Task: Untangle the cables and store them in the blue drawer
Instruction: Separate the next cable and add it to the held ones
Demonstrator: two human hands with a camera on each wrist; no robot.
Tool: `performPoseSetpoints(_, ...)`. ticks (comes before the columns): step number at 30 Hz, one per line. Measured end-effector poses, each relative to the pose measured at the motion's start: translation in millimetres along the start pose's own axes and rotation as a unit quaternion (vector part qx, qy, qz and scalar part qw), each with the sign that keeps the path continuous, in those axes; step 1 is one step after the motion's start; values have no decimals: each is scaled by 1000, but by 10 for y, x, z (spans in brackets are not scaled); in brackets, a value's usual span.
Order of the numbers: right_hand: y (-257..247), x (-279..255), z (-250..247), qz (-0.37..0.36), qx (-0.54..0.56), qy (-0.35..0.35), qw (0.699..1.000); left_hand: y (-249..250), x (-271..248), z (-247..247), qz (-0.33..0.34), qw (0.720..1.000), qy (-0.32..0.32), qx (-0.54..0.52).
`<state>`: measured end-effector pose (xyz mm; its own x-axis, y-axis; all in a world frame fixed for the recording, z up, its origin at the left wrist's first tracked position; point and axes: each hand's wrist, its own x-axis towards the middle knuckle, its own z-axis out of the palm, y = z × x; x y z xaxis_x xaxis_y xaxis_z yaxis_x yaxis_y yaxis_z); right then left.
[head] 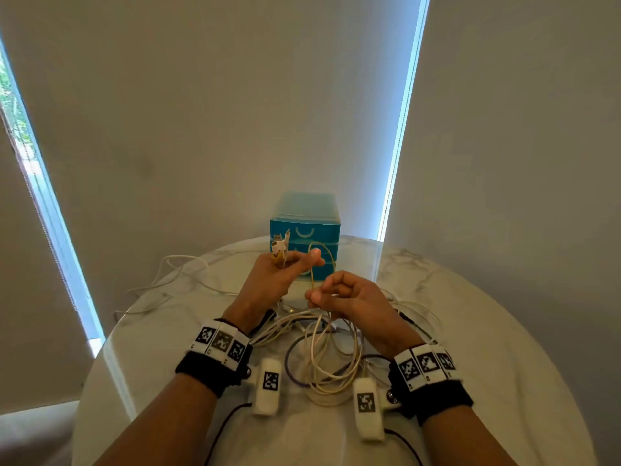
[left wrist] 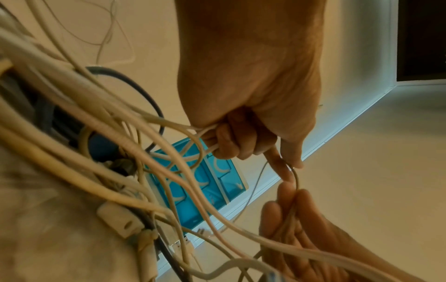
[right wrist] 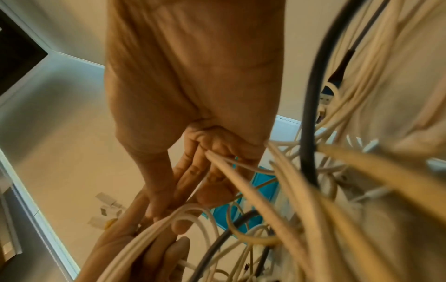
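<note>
On the round marble table [head: 470, 314] the blue drawer [head: 304, 230] unit stands at twelve o'clock with every drawer shut and nothing visibly stored, so the job looks barely begun: most cables [head: 329, 364] lie knotted at the centre, a few trailing over the rim at ten o'clock. The left hand [head: 275, 280] is curled round a bunch of plug ends, thumb out, while the right hand [head: 349, 297] pinches one thin strand looping between them. Bare tabletop lies at three o'clock; the wall crowds the unit behind.
</note>
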<state>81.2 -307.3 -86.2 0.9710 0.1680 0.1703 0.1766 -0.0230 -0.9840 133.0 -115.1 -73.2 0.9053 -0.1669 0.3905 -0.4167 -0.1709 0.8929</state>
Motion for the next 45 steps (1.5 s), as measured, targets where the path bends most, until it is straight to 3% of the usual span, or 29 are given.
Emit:
performPoseSetpoints(4,-2,57,-42,38,110,73,990,-58,8,-4,28,999,-16,-36)
performPoseSetpoints(6,29,81,-115,63,194,115,972,-58,4,-9,28,998,-42,-28)
performPoseSetpoints(9,80,76,-217,85,342,118,928,-21,-5,-15,24,996,-90,13)
performPoseSetpoints(16,30,151,-326,11,486,171,857,-40,-29,-82,-47,976,-195,86)
performPoseSetpoints(18,36,156,-348,2,514,182,838,-47,-22,-99,-47,979,-184,78)
performPoseSetpoints(20,48,156,-368,-10,526,191,829,-43,-11,-110,-50,990,-124,40)
performPoseSetpoints(21,48,157,-374,-10,511,190,838,-38,-7,-105,-62,994,-91,12)
performPoseSetpoints(23,39,163,-331,2,437,160,885,-22,11,-80,-86,993,-54,-58)
performPoseSetpoints(25,19,158,-199,31,351,106,930,-8,64,-19,-113,983,-50,-137)
performPoseSetpoints(27,15,158,-24,54,301,65,950,5,106,41,-154,964,-52,-212)
performPoseSetpoints(31,65,183,175,47,274,81,957,-65,115,132,-173,952,-84,-236)
performPoseSetpoints(39,53,154,212,5,257,79,963,-26,142,163,-145,957,-39,-247)
performPoseSetpoints(45,87,146,242,14,178,70,982,28,54,187,-97,982,-9,-159)
